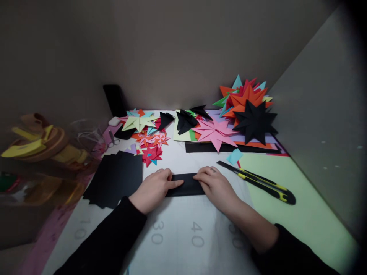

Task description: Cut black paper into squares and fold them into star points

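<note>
A folded strip of black paper (187, 186) lies flat on the white mat (174, 217) in front of me. My left hand (151, 189) holds its left end, index finger stretched along the strip and the other fingers curled. At the right end, my right hand (216, 187) pinches the paper, its fingertips pressed on the upper edge. A fanned stack of black paper sheets (116, 177) rests left of my left hand. To the right of my right hand is a black and yellow utility knife (263, 183).
Folded paper stars stand at the back: a black star (255, 121), a pink star (216, 131) and a pale green star (139, 122). Small red stars (151, 153) and scissors (111, 139) sit back left. Pale green paper (286, 217) covers the right side. A phone (114, 100) leans on the wall.
</note>
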`<state>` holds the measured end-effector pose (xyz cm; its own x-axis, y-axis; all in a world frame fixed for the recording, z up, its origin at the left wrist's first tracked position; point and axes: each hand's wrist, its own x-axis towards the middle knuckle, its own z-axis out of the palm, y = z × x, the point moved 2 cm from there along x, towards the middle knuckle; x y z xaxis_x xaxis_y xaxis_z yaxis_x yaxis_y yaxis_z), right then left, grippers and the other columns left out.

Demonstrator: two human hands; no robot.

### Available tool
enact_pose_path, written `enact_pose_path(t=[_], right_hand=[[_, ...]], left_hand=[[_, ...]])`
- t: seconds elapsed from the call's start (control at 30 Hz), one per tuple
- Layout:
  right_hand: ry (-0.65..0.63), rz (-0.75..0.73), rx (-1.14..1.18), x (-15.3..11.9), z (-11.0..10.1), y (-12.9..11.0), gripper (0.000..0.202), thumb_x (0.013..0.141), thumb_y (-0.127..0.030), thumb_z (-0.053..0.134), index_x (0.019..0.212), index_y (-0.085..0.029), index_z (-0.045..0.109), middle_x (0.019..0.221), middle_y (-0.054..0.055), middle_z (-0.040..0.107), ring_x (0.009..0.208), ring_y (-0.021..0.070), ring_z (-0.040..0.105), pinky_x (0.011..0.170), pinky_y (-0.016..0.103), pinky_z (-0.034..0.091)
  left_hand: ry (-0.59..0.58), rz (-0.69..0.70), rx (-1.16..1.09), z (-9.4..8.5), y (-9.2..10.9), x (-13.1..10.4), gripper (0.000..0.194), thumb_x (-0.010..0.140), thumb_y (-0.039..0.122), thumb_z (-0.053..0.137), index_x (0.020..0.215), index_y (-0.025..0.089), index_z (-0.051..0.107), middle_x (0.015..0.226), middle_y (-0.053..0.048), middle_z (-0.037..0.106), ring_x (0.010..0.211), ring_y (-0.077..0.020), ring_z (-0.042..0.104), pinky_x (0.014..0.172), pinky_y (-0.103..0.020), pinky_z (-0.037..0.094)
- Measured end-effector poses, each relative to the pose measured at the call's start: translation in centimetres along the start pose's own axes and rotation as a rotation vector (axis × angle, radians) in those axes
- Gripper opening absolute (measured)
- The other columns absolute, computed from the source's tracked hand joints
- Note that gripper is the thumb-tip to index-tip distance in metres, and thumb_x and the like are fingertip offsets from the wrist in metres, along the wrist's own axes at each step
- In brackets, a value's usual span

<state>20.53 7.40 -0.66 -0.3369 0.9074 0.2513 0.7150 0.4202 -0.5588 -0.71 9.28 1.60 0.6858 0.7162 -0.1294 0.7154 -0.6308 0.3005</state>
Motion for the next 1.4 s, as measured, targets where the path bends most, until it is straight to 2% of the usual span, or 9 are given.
enact_pose_path(t=[0.13,0.33,0.53,0.73,0.93,1.03,1.23,1.3,1.4], right_hand=[[0.043,-0.207,-0.009,-0.7,0.9,-1.2,0.037,0.072,0.005,0.041,0.090,-0.018,0.064,0.090,0.007,0.067,0.087,0.0208,0.056,0.077,0.036,0.046],[-0.038,-0.371,-0.109,-2.0,1.9,-3.8,0.030,0.070,0.000,0.043,0.088,-0.014,0.062,0.086,0.011,0.066,0.082,0.0212,0.057,0.071,0.034,0.046],[-0.153,-0.415,-0.226,-2.5,2.3,-5.2,0.036,0.070,-0.006,0.046,0.102,-0.010,0.062,0.094,0.015,0.066,0.089,0.0237,0.057,0.075,0.037,0.046],[-0.369,-0.420,-0.230,-1.1,4.0,-8.3,0.034,0.072,-0.010,0.050,0.105,-0.010,0.059,0.103,0.016,0.064,0.098,0.0248,0.055,0.085,0.037,0.044],[-0.339,-0.386,-0.224,-1.9,5.0,-8.4,0.039,0.074,-0.008,0.046,0.111,-0.007,0.057,0.119,0.018,0.061,0.117,0.0248,0.051,0.094,0.034,0.044],[-0.284,-0.269,-0.325,-3.9,4.0,-6.3,0.049,0.071,-0.004,0.044,0.119,-0.002,0.053,0.119,0.020,0.062,0.119,0.0233,0.051,0.096,0.031,0.044],[-0.262,0.067,-0.552,-5.8,-0.6,-2.0,0.050,0.068,-0.002,0.046,0.116,-0.002,0.057,0.111,0.025,0.064,0.100,0.0290,0.064,0.077,0.036,0.054],[-0.262,0.050,-0.537,-5.2,-1.8,-2.7,0.045,0.068,-0.002,0.049,0.111,-0.007,0.061,0.108,0.022,0.067,0.100,0.0301,0.064,0.081,0.039,0.052],[-0.200,-0.101,-0.367,-6.3,-2.7,-7.0,0.035,0.075,-0.007,0.055,0.108,-0.016,0.063,0.106,0.015,0.069,0.109,0.0292,0.059,0.093,0.043,0.045]], left_hand=[[-0.053,0.059,0.077,0.4,-0.1,0.4,0.048,0.091,0.014,0.040,0.130,0.041,0.048,0.086,-0.002,0.050,0.077,-0.0163,0.049,0.068,-0.026,0.037],[-0.095,0.025,0.070,-0.2,0.4,0.4,0.050,0.086,0.011,0.043,0.128,0.037,0.052,0.089,-0.004,0.053,0.082,-0.0188,0.054,0.069,-0.028,0.040],[-0.143,0.029,0.000,-0.8,0.1,1.2,0.044,0.086,0.016,0.045,0.123,0.037,0.057,0.087,-0.003,0.055,0.073,-0.0154,0.056,0.061,-0.024,0.036],[-0.324,0.041,-0.085,-1.6,-1.0,2.8,0.046,0.082,0.014,0.045,0.116,0.040,0.062,0.086,0.000,0.059,0.069,-0.0120,0.054,0.056,-0.021,0.032],[-0.294,0.100,-0.045,-1.3,-1.3,2.7,0.047,0.084,0.015,0.043,0.120,0.040,0.060,0.086,-0.001,0.057,0.065,-0.0111,0.051,0.055,-0.021,0.030],[-0.216,0.118,-0.028,-0.9,-1.3,2.3,0.046,0.087,0.015,0.041,0.121,0.039,0.058,0.083,-0.001,0.055,0.063,-0.0112,0.050,0.054,-0.022,0.029],[-0.131,0.120,-0.009,-0.9,-0.9,1.5,0.055,0.083,0.008,0.040,0.121,0.042,0.058,0.083,0.000,0.054,0.064,-0.0109,0.051,0.054,-0.021,0.031],[-0.107,0.123,-0.004,-0.9,-0.7,1.4,0.052,0.084,0.009,0.039,0.122,0.041,0.057,0.082,0.000,0.053,0.064,-0.0109,0.052,0.055,-0.020,0.033],[-0.074,0.112,0.007,-0.8,-0.5,1.2,0.052,0.084,0.009,0.039,0.123,0.038,0.057,0.083,-0.001,0.056,0.068,-0.0120,0.055,0.060,-0.021,0.038]])
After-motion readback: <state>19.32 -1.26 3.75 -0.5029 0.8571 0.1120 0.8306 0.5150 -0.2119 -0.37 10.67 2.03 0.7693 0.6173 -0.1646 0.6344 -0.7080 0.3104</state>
